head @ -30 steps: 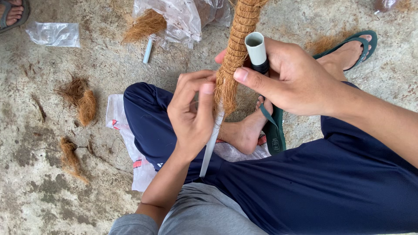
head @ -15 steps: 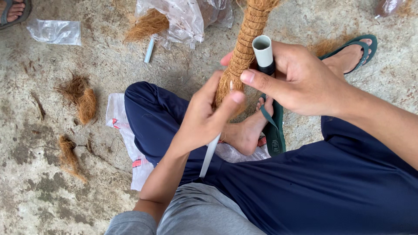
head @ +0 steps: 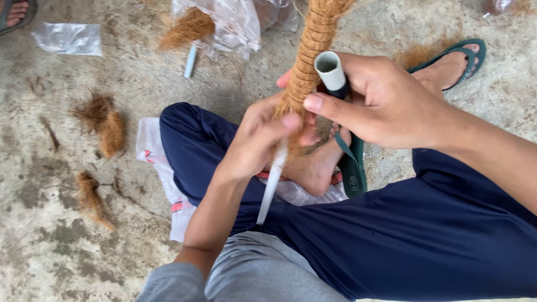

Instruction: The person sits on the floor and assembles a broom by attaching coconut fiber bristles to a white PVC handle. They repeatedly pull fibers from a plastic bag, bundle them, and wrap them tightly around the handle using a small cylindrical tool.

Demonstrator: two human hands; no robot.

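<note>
Pinching a coir-wrapped stick

Left hand grip closed on its fraying lower end, right hand at 2 o'clock clamping the white pipe; fibre looks light, scratchy, crumbly.

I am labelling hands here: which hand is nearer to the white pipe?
Right. The right hand grips the white pipe; the left hand is below it, on the fibre bundle.

one head-worn camera looks steeply down, close over the seated person's lap and hands, with the concrete floor filling the edges.
</note>
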